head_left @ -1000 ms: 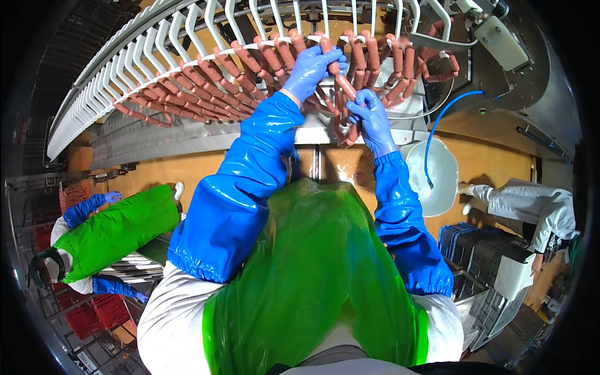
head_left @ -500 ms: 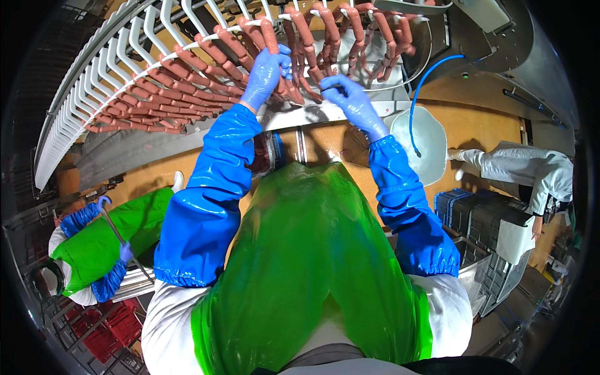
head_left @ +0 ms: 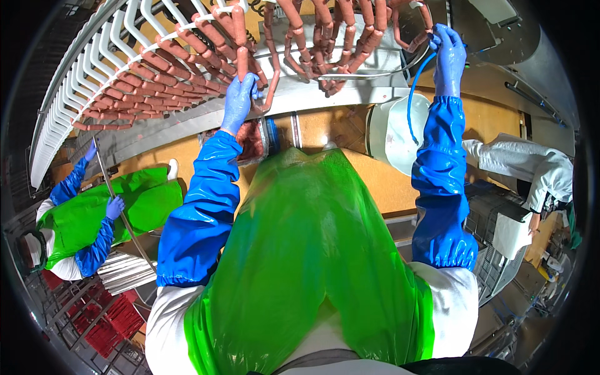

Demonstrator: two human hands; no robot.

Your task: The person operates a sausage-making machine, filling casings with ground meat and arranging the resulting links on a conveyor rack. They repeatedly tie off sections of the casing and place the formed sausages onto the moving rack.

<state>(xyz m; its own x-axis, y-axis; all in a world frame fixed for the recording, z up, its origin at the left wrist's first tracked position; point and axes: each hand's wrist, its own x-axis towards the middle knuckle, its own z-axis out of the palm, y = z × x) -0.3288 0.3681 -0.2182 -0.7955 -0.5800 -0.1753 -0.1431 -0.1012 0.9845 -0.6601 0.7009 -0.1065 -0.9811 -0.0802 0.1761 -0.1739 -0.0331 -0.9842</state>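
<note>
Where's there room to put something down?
The orange floor looks bare between the green apron and white tub. It's crowded left of the left hand, where sausages hang packed close together.

- Apron (head_left: pixel 294 244): glossy bright green, slightly see-through, creased.
- Sleeve covers (head_left: pixel 440 181), on either side of the apron: shiny, wrinkled blue, gathered at the upper ends.
- White sleeves (head_left: pixel 447 300), flanking the apron's near end.
- Hands (head_left: pixel 238 105), beyond the apron's far end: thin violet-blue gloves (head_left: pixel 450 65).
</note>
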